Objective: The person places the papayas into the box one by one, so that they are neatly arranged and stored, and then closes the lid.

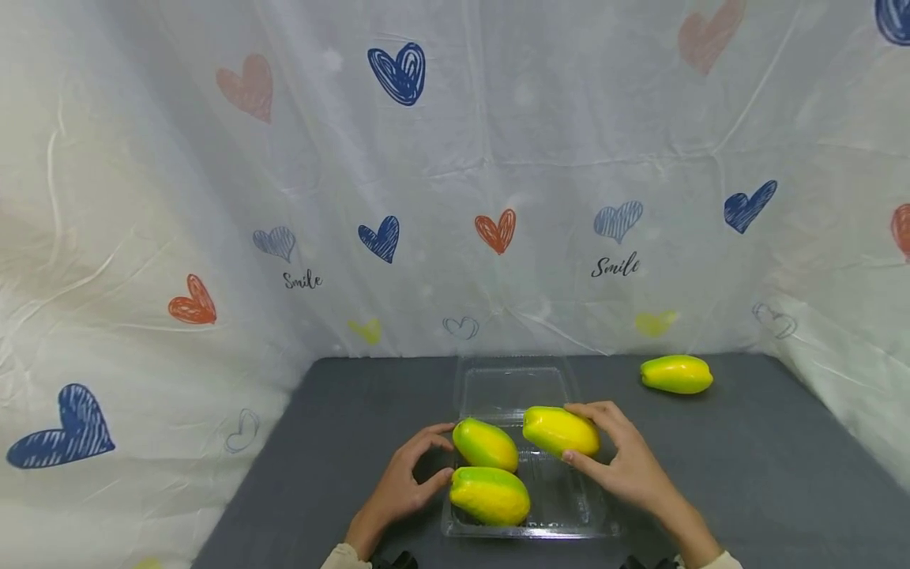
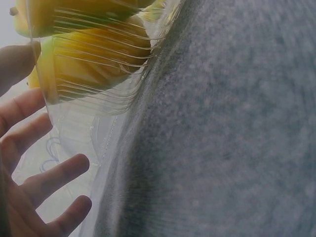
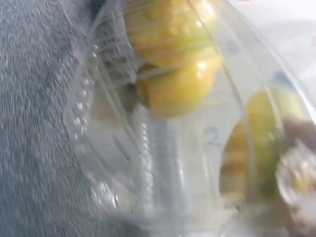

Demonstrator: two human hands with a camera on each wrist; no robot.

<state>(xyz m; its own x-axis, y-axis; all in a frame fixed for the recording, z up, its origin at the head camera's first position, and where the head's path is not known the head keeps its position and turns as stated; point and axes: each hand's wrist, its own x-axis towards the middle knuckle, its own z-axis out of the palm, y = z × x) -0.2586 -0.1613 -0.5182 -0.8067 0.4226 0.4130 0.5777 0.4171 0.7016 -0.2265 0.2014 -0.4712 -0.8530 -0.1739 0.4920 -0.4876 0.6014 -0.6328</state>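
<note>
My right hand (image 1: 626,458) holds a yellow-green papaya (image 1: 560,431) between thumb and fingers, above the right part of a clear plastic clamshell box (image 1: 562,498). Two more papayas lie in the box's left half, a rear one (image 1: 486,444) and a front one (image 1: 490,496). At the box's left side is my left hand (image 1: 404,478), its thumb and fingers spread. The left wrist view has the fingertips (image 2: 29,104) against the clear wall, beside the papayas. Blurred in the right wrist view, the held papaya (image 3: 264,143) appears through the plastic.
Another papaya (image 1: 677,374) lies at the back right of the grey tabletop (image 1: 341,419). The box's clear lid (image 1: 517,389) lies folded back behind it. A white curtain (image 1: 441,158) printed with hearts hangs behind the table and along both sides.
</note>
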